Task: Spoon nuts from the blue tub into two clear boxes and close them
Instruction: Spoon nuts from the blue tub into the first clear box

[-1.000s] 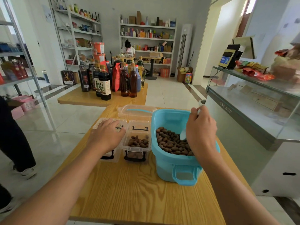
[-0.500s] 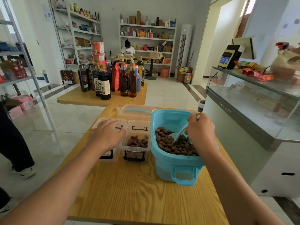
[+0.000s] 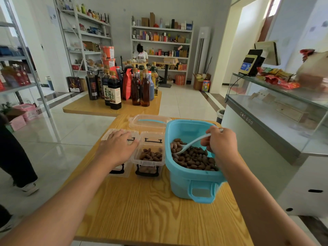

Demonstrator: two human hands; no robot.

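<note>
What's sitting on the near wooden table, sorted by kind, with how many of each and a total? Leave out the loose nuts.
Small clear plastic boxes: 2, one under the left hand, one holding nuts.
Blue plastic tub: 1
Clear flat lid with a blue handle: 1
White plastic spoon, held by the right hand: 1
Total: 5
</note>
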